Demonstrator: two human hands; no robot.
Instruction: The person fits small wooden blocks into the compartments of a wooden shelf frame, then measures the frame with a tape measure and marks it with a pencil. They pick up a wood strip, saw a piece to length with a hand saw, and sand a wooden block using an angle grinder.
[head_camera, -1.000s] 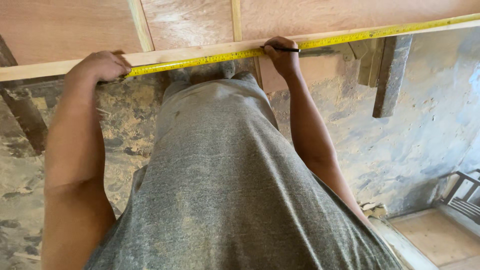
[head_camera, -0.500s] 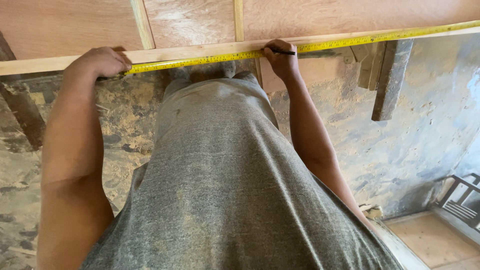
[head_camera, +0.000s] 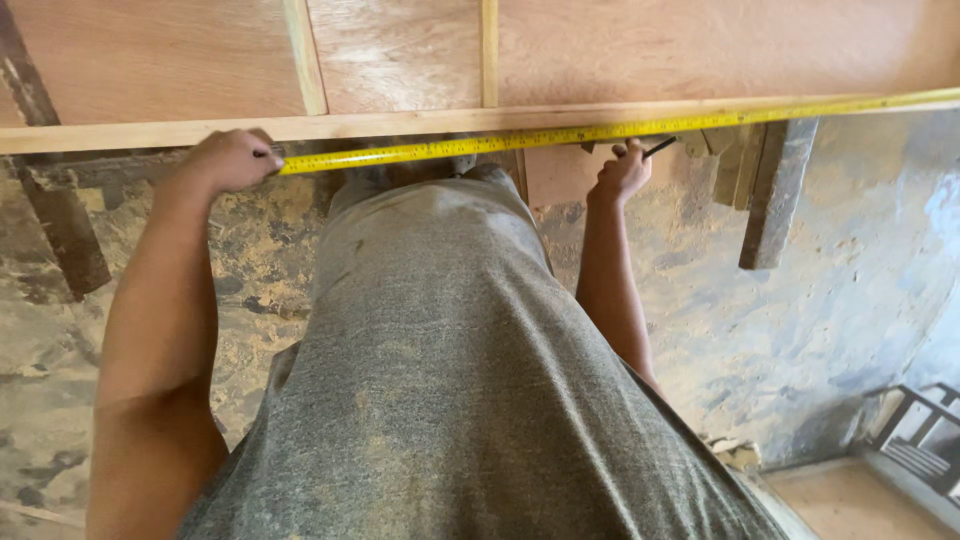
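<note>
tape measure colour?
Yellow with dark markings; the tape measure runs along the wooden strip, clearest in the head view.

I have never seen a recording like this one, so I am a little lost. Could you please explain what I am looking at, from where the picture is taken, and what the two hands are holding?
There is no machine here. A person wears a camera on the head, and it looks straight down, so the grey shirt fills the middle and both bare arms reach forward.

In front is a wooden panel made of plywood with thin strips, and a long wooden edge strip along its near side. A yellow measuring tape lies stretched along this edge, running off to the right.

The left hand presses the tape's near end onto the strip. The right hand is just below the tape and holds a dark pencil, its point close to the tape.

Below is a rough, dusty floor.
</note>
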